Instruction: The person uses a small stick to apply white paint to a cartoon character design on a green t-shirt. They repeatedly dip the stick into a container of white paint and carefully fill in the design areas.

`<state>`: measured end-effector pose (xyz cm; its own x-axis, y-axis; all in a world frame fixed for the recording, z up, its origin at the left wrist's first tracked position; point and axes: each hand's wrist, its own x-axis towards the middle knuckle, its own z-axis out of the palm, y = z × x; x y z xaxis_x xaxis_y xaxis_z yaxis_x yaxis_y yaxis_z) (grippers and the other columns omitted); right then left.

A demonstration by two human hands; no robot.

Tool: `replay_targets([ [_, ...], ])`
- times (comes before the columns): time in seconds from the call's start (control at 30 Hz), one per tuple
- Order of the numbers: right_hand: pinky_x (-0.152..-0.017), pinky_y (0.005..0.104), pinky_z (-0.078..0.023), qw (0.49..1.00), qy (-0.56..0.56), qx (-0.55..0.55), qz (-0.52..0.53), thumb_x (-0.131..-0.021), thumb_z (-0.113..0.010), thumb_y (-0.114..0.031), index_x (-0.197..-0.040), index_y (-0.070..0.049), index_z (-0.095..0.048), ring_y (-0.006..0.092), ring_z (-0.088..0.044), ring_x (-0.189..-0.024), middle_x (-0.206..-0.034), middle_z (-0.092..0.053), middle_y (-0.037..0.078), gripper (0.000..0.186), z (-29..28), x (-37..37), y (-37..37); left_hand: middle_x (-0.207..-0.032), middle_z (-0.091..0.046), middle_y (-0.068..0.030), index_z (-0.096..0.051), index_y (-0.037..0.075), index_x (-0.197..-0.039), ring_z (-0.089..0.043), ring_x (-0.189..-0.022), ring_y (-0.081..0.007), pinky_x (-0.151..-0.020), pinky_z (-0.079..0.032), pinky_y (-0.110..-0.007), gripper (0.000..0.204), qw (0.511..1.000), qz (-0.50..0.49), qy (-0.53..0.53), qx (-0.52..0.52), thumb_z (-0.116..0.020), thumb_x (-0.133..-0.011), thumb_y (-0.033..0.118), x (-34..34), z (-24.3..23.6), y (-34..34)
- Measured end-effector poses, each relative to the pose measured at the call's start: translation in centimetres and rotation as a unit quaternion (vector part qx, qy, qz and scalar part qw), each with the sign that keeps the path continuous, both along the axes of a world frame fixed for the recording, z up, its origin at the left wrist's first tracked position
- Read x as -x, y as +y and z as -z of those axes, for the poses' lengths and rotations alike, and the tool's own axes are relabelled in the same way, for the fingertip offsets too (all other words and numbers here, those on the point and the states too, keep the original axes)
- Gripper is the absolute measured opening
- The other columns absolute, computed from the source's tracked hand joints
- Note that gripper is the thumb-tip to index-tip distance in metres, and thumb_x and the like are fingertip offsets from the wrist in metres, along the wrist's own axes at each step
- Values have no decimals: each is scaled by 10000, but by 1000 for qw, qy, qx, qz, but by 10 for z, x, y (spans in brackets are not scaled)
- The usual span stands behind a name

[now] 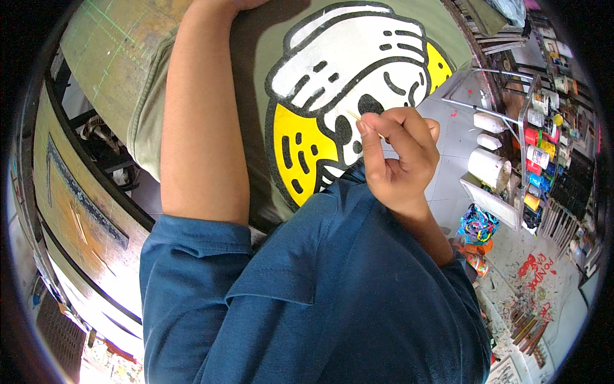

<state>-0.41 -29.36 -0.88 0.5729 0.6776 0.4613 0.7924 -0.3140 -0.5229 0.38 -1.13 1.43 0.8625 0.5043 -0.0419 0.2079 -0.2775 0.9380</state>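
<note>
An olive-green T-shirt [252,150] is spread over a board, printed with a large cartoon figure [358,70] in white, yellow and black. Between the thumb and bent forefinger of my right hand [400,153] is a thin pale toothpick [353,116], held over the lower part of the print; its other end is hidden by the fingers. My left forearm reaches up across the shirt's left side. Only a sliver of my left hand [251,3] shows at the top edge, next to the shirt, with its fingers out of the picture.
To the left stands a worn board [105,38] with green lines, and below it another panel [73,211] with thin sticks on it. On the right, a metal frame rack [527,96] stands beside white containers [489,168] and several colored paint jars [532,136]. Paint marks the floor [537,269].
</note>
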Motion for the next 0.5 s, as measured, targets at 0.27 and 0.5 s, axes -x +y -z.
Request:
replay_targets([
  [0.27,-724,356,-283,1000,-8,-6,5,-781,-779,-103,-932,-119,-721,158,-576,-691,-804,-646,4,162,2,-3,0,-794,-715,-50,-698,23,-845,-685,-734,-129,-686,-538,-253,97,1000,-18,19,-12,-776,-825,-30,-3,1,0],
  [0.5,-722,352,-289,1000,5,-12,4,-784,-777,-105,-925,-110,-717,159,-579,-694,-792,-644,0,154,3,-2,1,-793,-717,-52,-697,19,-838,-693,-736,-131,-686,-547,-251,99,1000,1,-8,13,-771,-824,-44,-5,12,7],
])
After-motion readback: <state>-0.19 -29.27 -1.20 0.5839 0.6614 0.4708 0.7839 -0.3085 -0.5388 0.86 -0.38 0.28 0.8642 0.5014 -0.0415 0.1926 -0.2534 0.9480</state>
